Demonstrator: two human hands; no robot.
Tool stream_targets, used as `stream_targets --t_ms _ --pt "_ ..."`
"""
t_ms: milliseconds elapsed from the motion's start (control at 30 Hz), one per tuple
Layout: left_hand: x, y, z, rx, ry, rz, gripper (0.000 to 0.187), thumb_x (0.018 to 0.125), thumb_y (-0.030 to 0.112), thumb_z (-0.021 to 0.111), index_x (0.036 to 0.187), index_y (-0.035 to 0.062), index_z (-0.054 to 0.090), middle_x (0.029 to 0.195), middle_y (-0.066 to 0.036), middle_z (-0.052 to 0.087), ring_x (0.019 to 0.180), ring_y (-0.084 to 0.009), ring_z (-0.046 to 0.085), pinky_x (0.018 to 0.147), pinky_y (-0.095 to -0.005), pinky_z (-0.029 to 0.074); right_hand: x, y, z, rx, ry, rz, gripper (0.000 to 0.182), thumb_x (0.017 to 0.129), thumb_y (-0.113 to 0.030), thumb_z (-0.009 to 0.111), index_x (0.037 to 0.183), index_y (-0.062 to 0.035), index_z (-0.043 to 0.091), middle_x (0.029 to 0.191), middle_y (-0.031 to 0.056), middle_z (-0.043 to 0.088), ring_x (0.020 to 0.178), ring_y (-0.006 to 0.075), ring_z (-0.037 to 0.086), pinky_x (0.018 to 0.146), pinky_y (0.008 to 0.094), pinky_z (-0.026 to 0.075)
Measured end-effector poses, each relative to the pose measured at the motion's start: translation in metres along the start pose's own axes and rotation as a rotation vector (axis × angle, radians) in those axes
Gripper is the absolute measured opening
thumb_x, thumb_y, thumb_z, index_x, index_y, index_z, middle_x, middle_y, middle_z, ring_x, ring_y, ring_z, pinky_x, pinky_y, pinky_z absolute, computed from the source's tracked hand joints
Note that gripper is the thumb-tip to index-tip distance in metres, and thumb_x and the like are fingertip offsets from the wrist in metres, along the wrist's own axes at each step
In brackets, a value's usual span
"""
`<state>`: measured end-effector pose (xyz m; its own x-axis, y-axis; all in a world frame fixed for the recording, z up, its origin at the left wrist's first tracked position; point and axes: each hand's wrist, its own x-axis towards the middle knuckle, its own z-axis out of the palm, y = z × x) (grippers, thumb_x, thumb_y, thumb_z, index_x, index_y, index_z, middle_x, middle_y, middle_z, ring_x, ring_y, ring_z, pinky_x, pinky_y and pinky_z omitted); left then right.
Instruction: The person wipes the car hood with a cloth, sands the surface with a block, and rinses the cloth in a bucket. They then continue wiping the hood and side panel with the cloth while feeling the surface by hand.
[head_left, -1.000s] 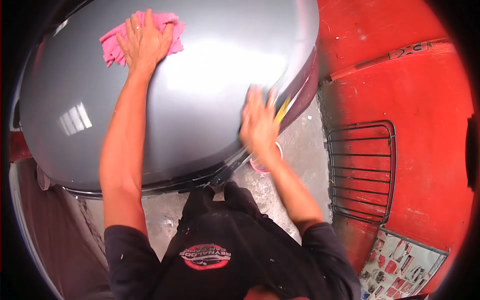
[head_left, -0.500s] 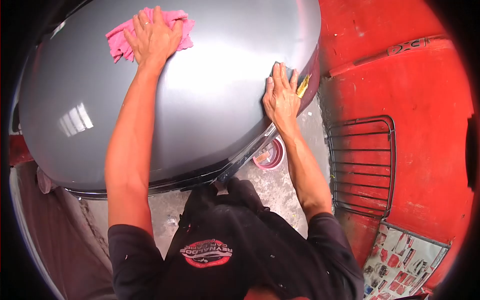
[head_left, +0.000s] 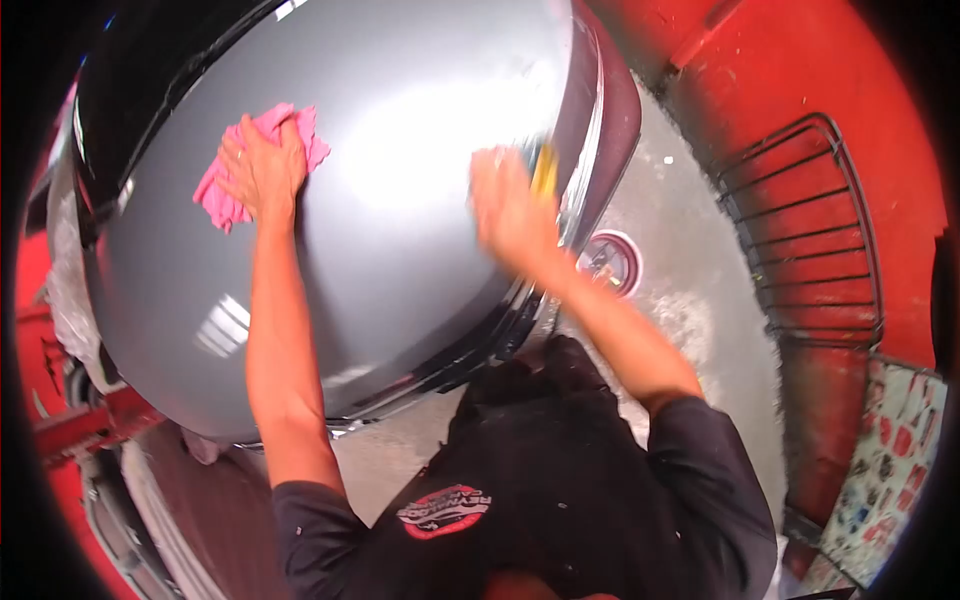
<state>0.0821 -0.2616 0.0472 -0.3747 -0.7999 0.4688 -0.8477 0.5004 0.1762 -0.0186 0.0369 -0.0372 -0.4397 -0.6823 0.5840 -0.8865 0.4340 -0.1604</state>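
Note:
My left hand [head_left: 262,172] presses a crumpled pink cloth [head_left: 222,200] against a glossy grey car hood [head_left: 390,270], its fingers bent over the fabric. To the right, near the hood's edge, my right hand [head_left: 510,205] is smeared by motion, with its fingers curled. Beside its fingers shows a dark pad with a yellow part [head_left: 545,172], which appears to be in its grasp. How the fingers sit around the pad is hard to make out. A bright light reflection covers the middle of the hood between the hands.
On the concrete floor [head_left: 690,290] stands a round maroon bucket [head_left: 628,262], right of the hood. A black metal rack [head_left: 810,240] leans by a red wall [head_left: 900,190]. A printed board [head_left: 885,460] is at lower right. Red metal parts [head_left: 95,425] lie at left.
The view has turned and shifted. My left hand and the pink cloth have come closer to me over the hood. My right hand has moved left, with its fingers now curled, and the pad has moved along.

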Motion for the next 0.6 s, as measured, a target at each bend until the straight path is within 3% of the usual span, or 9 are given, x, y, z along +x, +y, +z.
stream_targets --t_ms 100,167,200,233,367,400,500,533,600 --pt "0.000 -0.003 0.005 0.019 0.010 -0.011 0.081 0.091 0.066 0.044 0.152 0.0123 0.037 0.157 -0.022 0.030 0.149 -0.0356 0.022 0.119 -0.0566 0.012 -0.048 -0.042 -0.026 0.328 -0.066 -0.016 0.042 0.089 -0.017 0.058 0.128 -0.0025 0.060 0.128 0.0103 0.062 0.129 0.0305 0.051 0.114 0.0691 0.020" --pt "0.004 0.000 0.006 0.025 0.013 0.001 0.081 0.091 0.066 0.044 0.152 0.0120 0.037 0.157 -0.022 0.030 0.149 -0.0357 0.022 0.119 -0.0567 0.012 -0.015 0.017 -0.020 0.079 -0.004 -0.191 0.041 0.093 -0.020 0.057 0.130 -0.0016 0.059 0.140 0.0122 0.055 0.134 0.0306 0.048 0.116 0.0608 0.024" --pt "0.002 -0.003 0.006 0.026 0.009 -0.016 0.081 0.091 0.065 0.044 0.152 0.0118 0.037 0.157 -0.022 0.030 0.149 -0.0358 0.022 0.119 -0.0568 0.012 0.011 0.046 -0.011 0.004 -0.111 -0.056 0.039 0.096 -0.019 0.054 0.130 -0.0017 0.058 0.141 0.0131 0.055 0.133 0.0343 0.048 0.116 0.0513 0.030" --pt "-0.001 -0.004 0.005 0.031 0.008 -0.015 0.081 0.091 0.065 0.044 0.152 0.0118 0.037 0.157 -0.022 0.030 0.149 -0.0358 0.022 0.119 -0.0568 0.012 0.044 0.060 -0.019 0.216 0.043 0.123 0.039 0.098 -0.018 0.052 0.132 -0.0008 0.055 0.142 0.0141 0.054 0.131 0.0403 0.047 0.115 0.0425 0.035" --pt "0.003 0.002 0.001 0.020 0.007 0.005 0.082 0.091 0.065 0.043 0.152 0.0111 0.037 0.157 -0.023 0.030 0.149 -0.0357 0.022 0.118 -0.0575 0.012 0.006 -0.002 -0.022 -0.006 -0.120 0.140 0.036 0.098 -0.018 0.053 0.129 -0.0017 0.059 0.137 0.0140 0.058 0.133 0.0362 0.048 0.116 0.0621 0.024" --pt "0.001 0.000 0.001 0.042 -0.001 -0.003 0.081 0.091 0.065 0.043 0.151 0.0108 0.038 0.157 -0.023 0.030 0.148 -0.0357 0.023 0.118 -0.0580 0.012 -0.024 -0.021 -0.016 0.300 0.023 0.062 0.035 0.097 -0.018 0.054 0.128 -0.0030 0.061 0.134 0.0134 0.060 0.132 0.0330 0.050 0.114 0.0703 0.016" --pt "0.000 -0.002 0.005 0.009 0.024 0.001 0.080 0.091 0.064 0.044 0.151 0.0105 0.039 0.156 -0.023 0.032 0.148 -0.0359 0.024 0.118 -0.0583 0.013 0.000 0.015 -0.023 0.064 0.011 -0.066 0.041 0.092 -0.016 0.056 0.131 -0.0031 0.058 0.134 0.0089 0.061 0.129 0.0346 0.052 0.113 0.0611 0.031" --pt "0.000 -0.001 0.005 0.009 0.022 -0.006 0.080 0.091 0.064 0.044 0.151 0.0105 0.039 0.156 -0.023 0.032 0.148 -0.0359 0.024 0.118 -0.0583 0.013 0.017 0.027 -0.011 0.279 0.041 0.163 0.042 0.092 -0.017 0.056 0.132 -0.0031 0.058 0.134 0.0102 0.061 0.129 0.0355 0.052 0.112 0.0618 0.031" --pt "-0.001 -0.001 0.002 0.012 0.022 0.014 0.079 0.091 0.063 0.045 0.150 0.0106 0.040 0.156 -0.023 0.033 0.147 -0.0361 0.025 0.118 -0.0578 0.013 0.022 0.023 -0.015 0.286 0.037 0.194 0.043 0.092 -0.018 0.057 0.133 -0.0031 0.057 0.133 0.0109 0.061 0.129 0.0357 0.052 0.112 0.0627 0.030"
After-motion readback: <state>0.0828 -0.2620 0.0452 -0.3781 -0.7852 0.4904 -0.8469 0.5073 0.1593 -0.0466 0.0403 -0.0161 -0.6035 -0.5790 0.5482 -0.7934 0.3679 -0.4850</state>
